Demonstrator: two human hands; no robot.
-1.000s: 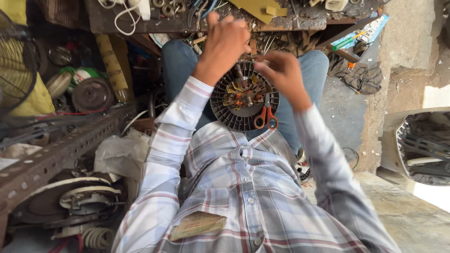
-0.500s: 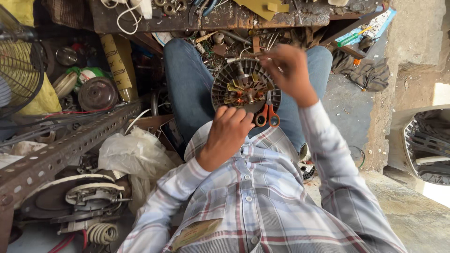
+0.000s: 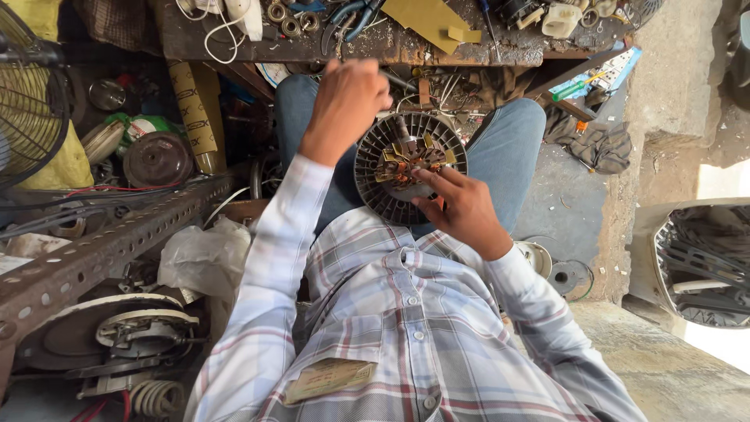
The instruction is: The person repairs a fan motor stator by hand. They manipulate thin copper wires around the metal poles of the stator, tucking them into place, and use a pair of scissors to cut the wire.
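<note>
Frame centre: my right hand (image 3: 461, 215) pinches the motor (image 3: 410, 168) steady on my lap; left hand (image 3: 348, 101), fisted above, contents unclear.

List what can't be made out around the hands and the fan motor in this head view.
- Left hand: closed, back to the camera; anything it holds is hidden.
- Right hand: covers the motor's near edge; orange bits beside the fingers are too hidden to name.
- Windings: too small to judge.
- Bench: far part cut off by the top edge.
- Fan guard: cut off at left.
</note>
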